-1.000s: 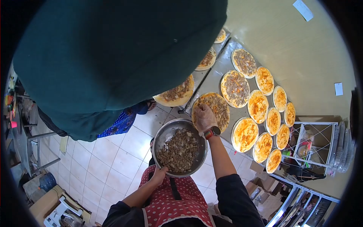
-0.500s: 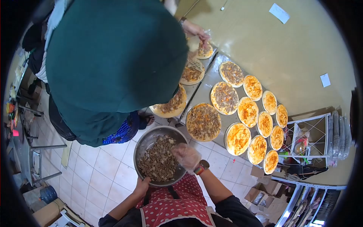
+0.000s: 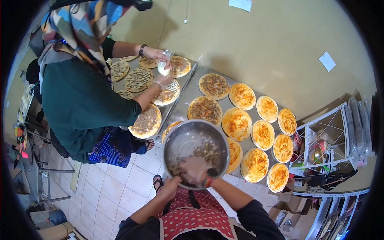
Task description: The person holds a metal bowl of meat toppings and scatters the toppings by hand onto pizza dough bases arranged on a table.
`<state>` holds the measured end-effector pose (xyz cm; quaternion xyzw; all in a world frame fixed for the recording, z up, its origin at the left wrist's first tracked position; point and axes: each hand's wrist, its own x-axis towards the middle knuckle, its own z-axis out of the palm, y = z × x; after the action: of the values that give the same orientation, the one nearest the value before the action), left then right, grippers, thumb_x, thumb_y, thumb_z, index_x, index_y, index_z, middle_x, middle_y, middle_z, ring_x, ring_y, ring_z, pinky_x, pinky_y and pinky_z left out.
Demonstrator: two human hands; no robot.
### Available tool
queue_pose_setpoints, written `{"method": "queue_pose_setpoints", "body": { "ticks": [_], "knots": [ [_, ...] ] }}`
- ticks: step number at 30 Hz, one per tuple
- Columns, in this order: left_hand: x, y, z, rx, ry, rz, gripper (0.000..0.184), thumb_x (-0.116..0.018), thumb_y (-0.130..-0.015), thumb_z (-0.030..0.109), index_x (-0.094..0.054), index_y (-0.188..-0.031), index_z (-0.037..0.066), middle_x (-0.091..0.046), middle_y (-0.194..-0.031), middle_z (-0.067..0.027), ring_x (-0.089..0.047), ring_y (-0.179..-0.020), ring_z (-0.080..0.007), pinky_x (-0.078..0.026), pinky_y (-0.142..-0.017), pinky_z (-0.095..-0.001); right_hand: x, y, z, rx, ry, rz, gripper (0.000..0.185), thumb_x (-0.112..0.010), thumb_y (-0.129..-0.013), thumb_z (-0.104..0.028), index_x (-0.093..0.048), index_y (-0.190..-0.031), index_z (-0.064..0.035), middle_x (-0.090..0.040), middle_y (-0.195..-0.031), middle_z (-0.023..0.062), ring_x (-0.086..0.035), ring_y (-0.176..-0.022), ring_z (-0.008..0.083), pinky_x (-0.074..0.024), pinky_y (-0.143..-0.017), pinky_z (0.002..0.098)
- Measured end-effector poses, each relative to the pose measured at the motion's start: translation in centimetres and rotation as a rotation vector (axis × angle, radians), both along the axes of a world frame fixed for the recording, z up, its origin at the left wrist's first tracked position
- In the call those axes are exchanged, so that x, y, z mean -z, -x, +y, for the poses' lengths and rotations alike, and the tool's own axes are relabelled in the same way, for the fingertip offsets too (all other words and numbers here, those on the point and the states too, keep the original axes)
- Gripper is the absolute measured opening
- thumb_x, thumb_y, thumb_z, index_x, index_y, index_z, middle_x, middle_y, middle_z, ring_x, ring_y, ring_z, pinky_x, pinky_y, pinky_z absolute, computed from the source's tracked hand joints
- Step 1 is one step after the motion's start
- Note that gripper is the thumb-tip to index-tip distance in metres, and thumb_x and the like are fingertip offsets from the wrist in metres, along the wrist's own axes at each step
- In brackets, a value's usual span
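My left hand (image 3: 170, 189) grips the near-left rim of a large metal bowl (image 3: 196, 127), which is tilted and held in front of my body. Inside it lies a crumbly brown topping, like cooked minced meat (image 3: 208, 152), gathered mostly at the right and bottom. Down in the bowl is my right hand (image 3: 195, 171), in a clear plastic glove and touching the topping. Its fingers are smeared by motion. Just beyond the bowl, round pizza bases with meat (image 3: 205, 110) sit on the table, beside several bases with only orange sauce (image 3: 237, 124).
At the left, a co-worker in a dark green top (image 3: 86, 108) holds a bag of white sauce (image 3: 163, 68) over pizzas, some striped white. A white wire rack (image 3: 326, 138) stands at the right. Tiled floor (image 3: 108, 180) lies below.
My view has shifted, and the co-worker now stands more upright, further left. The bowl is now tilted over the table edge. My right hand went from above its right side down into the topping.
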<state>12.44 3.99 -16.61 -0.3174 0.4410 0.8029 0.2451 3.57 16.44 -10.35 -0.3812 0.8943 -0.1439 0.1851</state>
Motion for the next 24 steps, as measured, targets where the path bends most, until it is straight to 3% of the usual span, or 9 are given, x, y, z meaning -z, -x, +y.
{"method": "queue_pose_setpoints", "body": {
  "ticks": [3, 5, 7, 12, 16, 18, 20, 21, 24],
  "knots": [
    [-0.6, 2.5, 5.2, -0.027, 0.017, 0.055, 0.026, -0.045, -0.067, 0.005, -0.044, -0.092, 0.000, -0.049, -0.080, -0.0089, -0.050, -0.067, -0.0177, -0.042, -0.056, -0.0295, -2.4, 2.4, 7.0, 0.042, -0.092, -0.056, 0.021, -0.056, -0.059, -0.023, -0.055, -0.073, -0.0085, -0.052, -0.086, 0.0115, -0.053, -0.073, 0.0281, -0.0432, -0.064, 0.0375],
    [-3.6, 4.5, 8.0, -0.017, -0.048, 0.036, 0.026, -0.045, -0.067, 0.005, -0.044, -0.093, 0.000, -0.049, -0.080, -0.0092, -0.050, -0.067, -0.0177, -0.042, -0.055, -0.0287, -1.8, 5.4, 11.6, 0.103, 0.064, -0.035, 0.025, -0.058, -0.059, -0.026, -0.055, -0.079, -0.0096, -0.051, -0.087, 0.0124, -0.052, -0.075, 0.0281, -0.0430, -0.066, 0.0360],
    [-5.7, 6.8, 9.1, 0.103, -0.068, 0.024, 0.028, -0.043, -0.068, 0.004, -0.041, -0.095, -0.001, -0.049, -0.082, -0.0095, -0.052, -0.068, -0.0190, -0.046, -0.056, -0.0295, -4.9, 6.8, 13.1, 0.259, -0.031, -0.015, 0.029, -0.059, -0.059, -0.027, -0.054, -0.082, -0.0094, -0.050, -0.088, 0.0136, -0.052, -0.076, 0.0289, -0.0426, -0.068, 0.0358],
    [-0.7, 11.0, 13.8, -0.005, -0.083, 0.176, 0.030, -0.040, -0.069, 0.004, -0.038, -0.098, -0.002, -0.048, -0.082, -0.0089, -0.053, -0.067, -0.0214, -0.049, -0.056, -0.0349, -2.4, 8.4, 14.6, 0.496, -0.086, -0.123, 0.037, -0.062, -0.058, -0.025, -0.050, -0.088, -0.0075, -0.045, -0.098, 0.0187, -0.050, -0.079, 0.0337, -0.0420, -0.069, 0.0368],
    [0.0, 15.0, 14.9, 0.094, 0.037, 0.198, 0.036, -0.038, -0.069, 0.002, -0.032, -0.104, 0.000, -0.045, -0.093, -0.0122, -0.053, -0.076, -0.0242, -0.050, -0.056, -0.0350, 1.1, 11.9, 16.3, 0.515, 0.070, -0.082, 0.033, -0.059, -0.056, -0.017, -0.051, -0.087, -0.0082, -0.052, -0.077, 0.0160, -0.051, -0.067, 0.0343, -0.0428, -0.063, 0.0355],
    [-1.5, 17.0, 15.4, 0.035, -0.104, 0.139, 0.035, -0.039, -0.069, 0.001, -0.032, -0.103, -0.001, -0.043, -0.095, -0.0125, -0.052, -0.076, -0.0233, -0.051, -0.054, -0.0338, 0.6, 14.2, 17.9, 0.617, 0.125, -0.038, 0.026, -0.057, -0.061, -0.014, -0.052, -0.086, -0.0078, -0.054, -0.066, 0.0098, -0.053, -0.063, 0.0267, -0.0437, -0.055, 0.0327],
    [-1.2, 19.3, 15.8, 0.045, -0.088, 0.139, 0.035, -0.039, -0.070, 0.001, -0.032, -0.104, -0.001, -0.043, -0.091, -0.0116, -0.052, -0.075, -0.0226, -0.050, -0.053, -0.0329, 0.5, 17.1, 19.6, 1.029, 0.616, -0.877, 0.018, -0.054, -0.069, -0.014, -0.052, -0.086, -0.0073, -0.055, -0.072, 0.0064, -0.054, -0.069, 0.0162, -0.0448, -0.052, 0.0263],
    [0.0, 20.2, 16.2, 0.083, -0.073, 0.130, 0.035, -0.039, -0.070, 0.001, -0.032, -0.104, 0.000, -0.043, -0.090, -0.0112, -0.051, -0.075, -0.0222, -0.050, -0.053, -0.0325, 0.6, 17.9, 20.1, 1.059, 0.813, -1.019, 0.016, -0.053, -0.073, -0.018, -0.051, -0.085, -0.0073, -0.052, -0.070, 0.0020, -0.049, -0.060, 0.0084, -0.0419, -0.043, 0.0203],
    [3.1, 22.1, 17.0, 0.093, -0.075, 0.103, 0.034, -0.040, -0.070, 0.001, -0.031, -0.103, 0.000, -0.043, -0.088, -0.0106, -0.051, -0.076, -0.0215, -0.050, -0.055, -0.0328, 0.0, 21.6, 21.8, 1.176, 0.940, -1.038, 0.018, -0.054, -0.073, -0.019, -0.050, -0.085, -0.0063, -0.052, -0.069, 0.0031, -0.048, -0.055, 0.0097, -0.0399, -0.040, 0.0199]
  ]
}}
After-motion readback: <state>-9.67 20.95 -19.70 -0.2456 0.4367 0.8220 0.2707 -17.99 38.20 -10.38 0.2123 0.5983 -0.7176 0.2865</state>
